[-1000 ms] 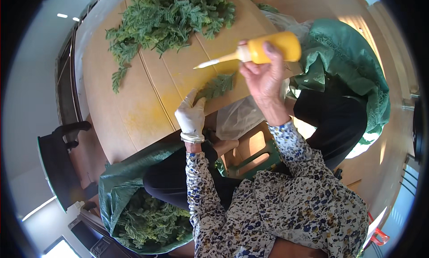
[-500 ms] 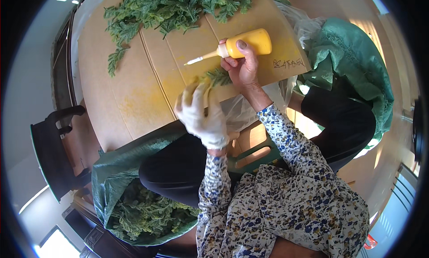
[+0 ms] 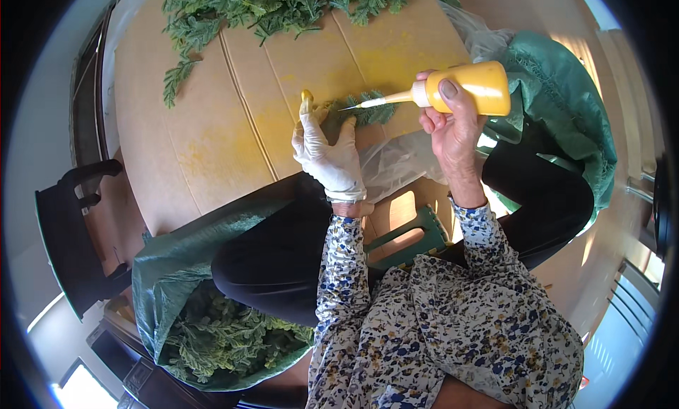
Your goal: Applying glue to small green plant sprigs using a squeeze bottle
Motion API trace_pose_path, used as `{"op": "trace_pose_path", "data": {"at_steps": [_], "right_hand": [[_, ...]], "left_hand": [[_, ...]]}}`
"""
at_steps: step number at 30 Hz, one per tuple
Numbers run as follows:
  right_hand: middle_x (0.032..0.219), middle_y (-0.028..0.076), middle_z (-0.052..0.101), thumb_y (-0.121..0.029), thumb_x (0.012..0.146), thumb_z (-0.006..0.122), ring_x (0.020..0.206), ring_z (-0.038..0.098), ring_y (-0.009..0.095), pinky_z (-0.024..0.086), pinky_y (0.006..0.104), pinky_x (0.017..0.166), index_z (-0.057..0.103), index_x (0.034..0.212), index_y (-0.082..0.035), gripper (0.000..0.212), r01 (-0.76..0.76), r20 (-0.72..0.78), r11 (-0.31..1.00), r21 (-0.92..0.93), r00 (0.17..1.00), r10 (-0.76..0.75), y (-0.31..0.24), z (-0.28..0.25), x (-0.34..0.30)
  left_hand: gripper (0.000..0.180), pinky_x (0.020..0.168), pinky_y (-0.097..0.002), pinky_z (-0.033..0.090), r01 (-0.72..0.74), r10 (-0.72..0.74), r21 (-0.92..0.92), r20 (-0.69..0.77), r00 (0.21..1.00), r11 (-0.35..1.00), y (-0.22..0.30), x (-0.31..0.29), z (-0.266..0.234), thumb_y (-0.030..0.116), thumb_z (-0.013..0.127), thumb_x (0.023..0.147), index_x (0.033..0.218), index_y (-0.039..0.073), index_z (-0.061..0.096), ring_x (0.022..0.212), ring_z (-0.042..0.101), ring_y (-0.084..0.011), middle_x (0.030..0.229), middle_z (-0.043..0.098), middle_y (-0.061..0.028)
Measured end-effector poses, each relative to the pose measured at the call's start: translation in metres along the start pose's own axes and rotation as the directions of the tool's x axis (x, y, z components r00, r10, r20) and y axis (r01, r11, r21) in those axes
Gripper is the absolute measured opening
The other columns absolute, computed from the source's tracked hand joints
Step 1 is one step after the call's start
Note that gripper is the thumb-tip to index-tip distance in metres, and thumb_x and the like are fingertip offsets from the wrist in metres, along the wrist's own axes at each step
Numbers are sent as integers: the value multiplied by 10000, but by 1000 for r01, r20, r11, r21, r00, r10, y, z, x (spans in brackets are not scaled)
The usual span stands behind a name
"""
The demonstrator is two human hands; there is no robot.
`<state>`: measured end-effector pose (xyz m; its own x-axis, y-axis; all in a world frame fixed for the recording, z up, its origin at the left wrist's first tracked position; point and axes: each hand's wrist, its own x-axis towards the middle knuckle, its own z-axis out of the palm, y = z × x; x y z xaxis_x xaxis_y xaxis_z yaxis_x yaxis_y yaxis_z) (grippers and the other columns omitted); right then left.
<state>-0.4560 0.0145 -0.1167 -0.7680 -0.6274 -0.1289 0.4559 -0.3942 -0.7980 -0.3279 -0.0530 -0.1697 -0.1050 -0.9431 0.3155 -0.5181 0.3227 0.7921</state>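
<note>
My right hand [image 3: 453, 126] is closed around a yellow squeeze bottle [image 3: 477, 88] with a pale collar and a long nozzle ending in a thin needle tip. The bottle lies nearly level, its tip pointing left over a small green artificial fir sprig [image 3: 375, 113]. My left hand [image 3: 327, 148], in a white glove stained yellow at the fingers, pinches the sprig's left end between thumb and fingers. The needle tip is right beside the gloved fingertips; whether it touches the sprig I cannot tell. Below the sprig is a cardboard sheet [image 3: 198, 119] smeared with yellow.
A heap of green fir sprigs [image 3: 283, 9] lies along the cardboard's far edge. A green sack [image 3: 163, 267] full of sprigs stands at lower left, another green sack [image 3: 559, 76] at right. Clear plastic [image 3: 403, 161] hangs at the near edge. A black chair [image 3: 78, 225] is at far left.
My right hand has moved right with the bottle, bringing its tip over the sprig. My left hand has moved slightly right and up and now pinches the sprig.
</note>
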Motion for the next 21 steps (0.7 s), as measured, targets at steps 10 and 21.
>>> {"op": "trace_pose_path", "data": {"at_steps": [10, 21], "right_hand": [[886, 76, 622, -195, 814, 633, 480, 345, 24, 303, 191, 417, 608, 927, 19, 243, -3, 30, 983, -182, 999, 9, 10, 2, -6], [820, 58, 628, -145, 794, 666, 464, 358, 20, 334, 194, 417, 635, 879, 28, 195, 23, 2, 987, -156, 1000, -23, 7, -6, 0]], "left_hand": [[719, 833, -357, 444, 17, -19, -85, -21, 1000, 996, -3, -1, 4, 53, 773, 608, 1268, 103, 492, 952, 537, -233, 954, 621, -51], [732, 795, -332, 475, 2, -4, -56, -33, 999, 998, -2, 0, 6, -1, 766, 610, 1274, 150, 499, 874, 568, -199, 909, 608, -81]]}}
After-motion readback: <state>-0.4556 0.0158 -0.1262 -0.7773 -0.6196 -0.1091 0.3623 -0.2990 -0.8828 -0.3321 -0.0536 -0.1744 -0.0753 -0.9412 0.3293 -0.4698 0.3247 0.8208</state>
